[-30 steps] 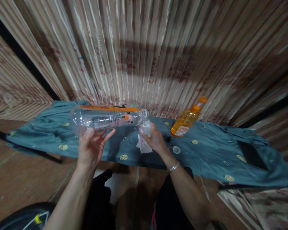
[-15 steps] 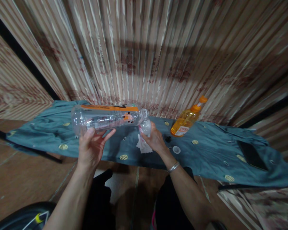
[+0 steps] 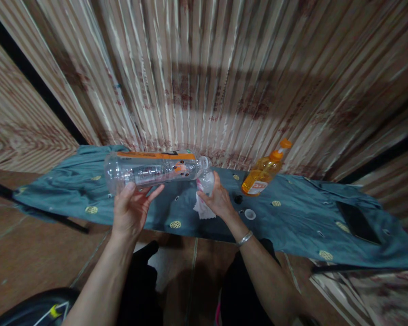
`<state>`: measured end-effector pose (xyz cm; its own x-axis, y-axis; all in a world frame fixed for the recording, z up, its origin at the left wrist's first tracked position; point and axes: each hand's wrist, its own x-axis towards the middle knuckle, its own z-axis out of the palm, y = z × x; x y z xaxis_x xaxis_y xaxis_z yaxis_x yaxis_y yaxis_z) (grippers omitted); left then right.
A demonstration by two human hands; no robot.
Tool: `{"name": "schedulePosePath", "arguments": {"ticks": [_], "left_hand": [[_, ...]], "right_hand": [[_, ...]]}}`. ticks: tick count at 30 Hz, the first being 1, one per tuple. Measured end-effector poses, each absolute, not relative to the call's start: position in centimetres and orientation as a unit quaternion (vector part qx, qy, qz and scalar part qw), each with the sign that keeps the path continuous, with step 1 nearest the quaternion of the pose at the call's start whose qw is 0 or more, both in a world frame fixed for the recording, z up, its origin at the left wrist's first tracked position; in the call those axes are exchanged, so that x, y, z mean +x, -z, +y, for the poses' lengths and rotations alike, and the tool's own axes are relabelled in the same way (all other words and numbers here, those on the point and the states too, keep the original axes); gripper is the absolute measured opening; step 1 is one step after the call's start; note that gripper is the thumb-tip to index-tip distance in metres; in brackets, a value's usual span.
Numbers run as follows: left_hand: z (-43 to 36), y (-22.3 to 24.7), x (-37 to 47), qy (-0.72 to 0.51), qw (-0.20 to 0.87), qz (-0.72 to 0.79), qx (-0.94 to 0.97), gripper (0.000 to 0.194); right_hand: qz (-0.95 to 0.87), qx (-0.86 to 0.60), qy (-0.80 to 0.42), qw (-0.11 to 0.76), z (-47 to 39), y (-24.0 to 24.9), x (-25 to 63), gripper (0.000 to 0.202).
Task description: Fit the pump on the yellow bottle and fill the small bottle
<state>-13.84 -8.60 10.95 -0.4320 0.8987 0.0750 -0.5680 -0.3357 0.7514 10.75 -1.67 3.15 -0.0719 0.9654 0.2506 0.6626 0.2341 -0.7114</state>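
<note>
My left hand (image 3: 131, 209) holds a large clear plastic bottle (image 3: 153, 169) with an orange label on its side, lying horizontal above the table. Its open mouth points right and meets the top of a small clear bottle (image 3: 206, 182). My right hand (image 3: 218, 199) grips that small bottle, which stands upright on a white cloth or paper (image 3: 203, 209). Both hands are over the near edge of a blue-green cloth (image 3: 292, 217) with yellow dots.
An orange bottle with an orange cap (image 3: 263, 174) stands right of my right hand. A small black cap (image 3: 238, 198) and a white cap (image 3: 249, 214) lie on the cloth near it. A dark flat object (image 3: 357, 222) lies far right. A striped curtain hangs behind.
The view has shifted slightly. Both hands and both bottles keep the same pose against each other.
</note>
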Motion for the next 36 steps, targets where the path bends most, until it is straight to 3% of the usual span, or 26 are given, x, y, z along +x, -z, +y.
{"name": "schedulePosePath", "arguments": {"ticks": [13,20,36], "left_hand": [[-8.1,-10.8,-14.1,-0.778,0.49,0.326,0.218,0.052],[-7.9,-10.6,-14.3,-0.771,0.503,0.339,0.196,0.031],[-7.4,-11.6,-13.8,-0.777,0.498,0.36,0.139,0.017]], "right_hand": [[-0.697,-0.59,-0.218,0.345,-1.9,-3.3,11.0,0.111],[-0.696,-0.578,-0.248,0.346,-2.0,-3.3,11.6,0.115],[-0.702,-0.564,-0.284,0.329,-2.4,-2.1,15.1,0.113]]}}
